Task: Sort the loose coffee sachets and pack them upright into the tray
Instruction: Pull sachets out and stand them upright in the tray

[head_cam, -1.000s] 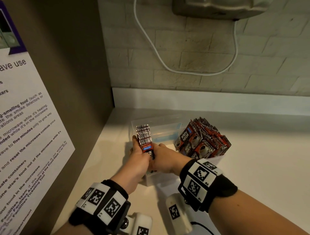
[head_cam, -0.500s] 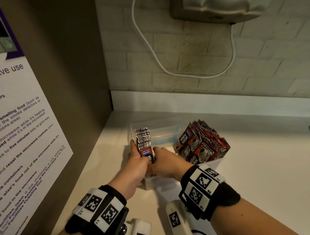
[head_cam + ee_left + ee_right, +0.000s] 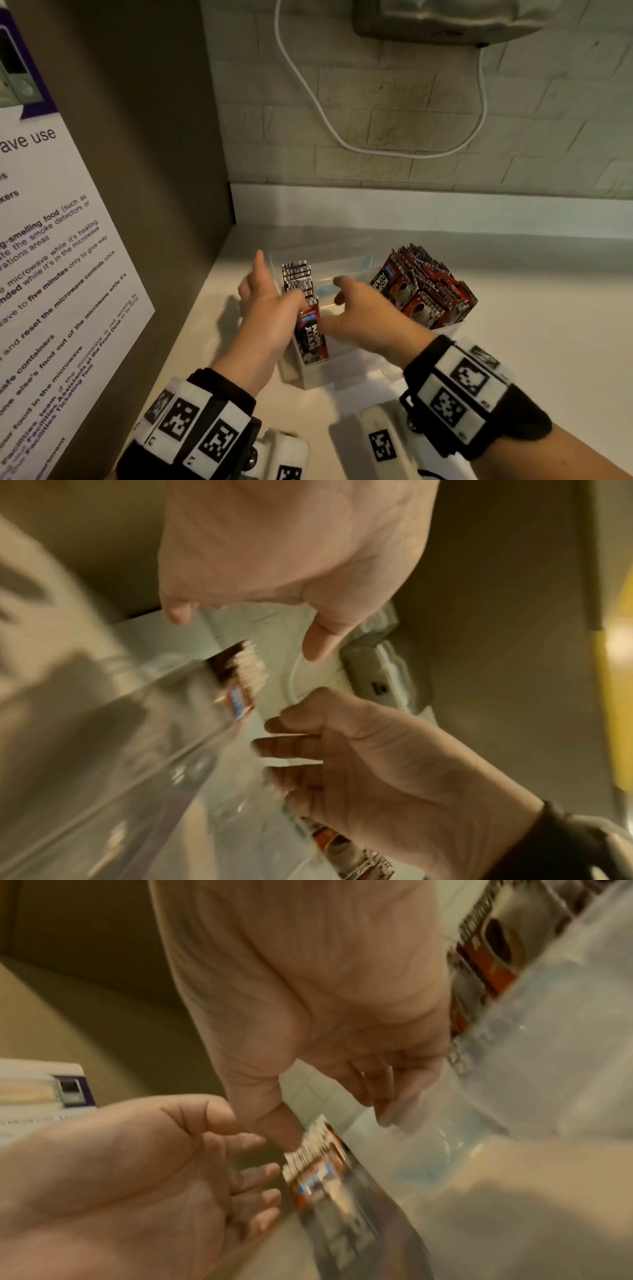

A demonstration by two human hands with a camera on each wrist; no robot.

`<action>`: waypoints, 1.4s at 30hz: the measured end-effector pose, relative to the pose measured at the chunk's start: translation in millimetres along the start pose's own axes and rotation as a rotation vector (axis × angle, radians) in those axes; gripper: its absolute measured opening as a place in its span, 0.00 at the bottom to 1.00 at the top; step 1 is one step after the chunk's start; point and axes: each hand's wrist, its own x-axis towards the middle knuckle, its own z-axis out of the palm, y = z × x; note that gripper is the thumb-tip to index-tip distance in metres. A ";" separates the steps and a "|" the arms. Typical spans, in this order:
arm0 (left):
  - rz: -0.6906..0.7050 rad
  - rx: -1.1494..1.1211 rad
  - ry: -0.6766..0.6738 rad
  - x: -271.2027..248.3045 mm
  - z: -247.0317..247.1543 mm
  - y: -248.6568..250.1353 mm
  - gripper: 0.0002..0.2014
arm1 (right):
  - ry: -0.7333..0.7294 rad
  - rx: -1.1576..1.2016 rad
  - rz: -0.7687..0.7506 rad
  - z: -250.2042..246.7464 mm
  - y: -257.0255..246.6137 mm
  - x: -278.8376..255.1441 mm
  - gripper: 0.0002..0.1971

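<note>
Item 1. Left hand [image 3: 265, 308]: nearest, at the tray's left wall. Thumb raised, fingers loose and spread; holds nothing. The wrist views show its fingertips just beside the small row of sachets [image 3: 303, 301]; whether they touch cannot be told, since those views are blurred.

Item 2. Right hand [image 3: 356, 318]: just right of the same row, over the tray's open middle. Fingers relaxed and apart, gripping nothing.

Item 3. Small row of sachets: between the two hands, standing upright along the left wall of the clear tray [image 3: 342, 371], long axis vertical, row running near to far. The left hand is the closer.

Item 4. Large bundle of sachets [image 3: 424, 291]: right end of the tray, upright but leaning and fanned; a bare gap separates it from the small row. Judged: any further packing goes into that gap, with the right hand's own wrist the only obstruction.

Item 5. Far: white counter [image 3: 513, 291], cable [image 3: 308, 92] on the brick wall. Left: posted notice [image 3: 51, 257].
</note>
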 end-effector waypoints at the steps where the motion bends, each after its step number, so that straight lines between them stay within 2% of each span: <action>1: 0.057 0.024 0.024 -1.9 -0.3 6.0 0.42 | 0.026 0.035 -0.015 -8.3 -1.7 -5.5 0.36; 4: 0.215 0.113 0.029 -9.8 6.5 26.2 0.40 | 0.163 0.188 -0.042 -37.0 -3.0 -17.8 0.33; 6: 0.252 0.148 -0.041 -14.0 17.8 38.2 0.40 | 0.307 0.227 -0.055 -58.6 1.1 -21.2 0.27; 9: 0.176 0.132 -0.239 -15.3 44.3 46.9 0.42 | 0.462 0.233 -0.044 -89.8 14.2 -21.9 0.23; 11: 0.069 0.124 -0.383 -13.1 65.1 46.4 0.45 | 0.490 0.195 0.002 -106.1 27.8 -18.5 0.24; 14: -0.042 0.230 -0.481 -5.9 92.3 42.5 0.49 | 0.365 0.051 0.113 -119.4 47.5 -14.2 0.31; 19: -0.151 0.457 -0.505 11.9 114.7 27.0 0.57 | 0.076 -0.036 0.177 -120.0 64.8 -16.9 0.51; 21: -0.184 0.478 -0.504 16.3 118.2 21.0 0.59 | 0.036 -0.014 0.167 -118.0 66.7 -16.6 0.53; 25: -0.189 0.421 -0.491 24.1 122.8 10.5 0.61 | 0.028 0.019 0.131 -114.0 67.8 -11.2 0.49; 27: -0.177 0.387 -0.480 27.7 124.8 6.6 0.57 | 0.026 0.026 0.108 -110.8 67.7 -7.0 0.46; 31: -0.151 0.356 -0.422 31.8 128.8 2.0 0.42 | 0.009 -0.012 0.078 -102.9 69.9 1.0 0.42; 34: -0.166 0.292 -0.382 34.6 130.1 1.2 0.34 | 0.009 -0.096 0.064 -99.8 73.7 4.1 0.43; 42: -0.175 0.194 -0.297 36.4 134.5 4.0 0.29 | 0.039 -0.277 0.000 -96.9 76.9 5.6 0.45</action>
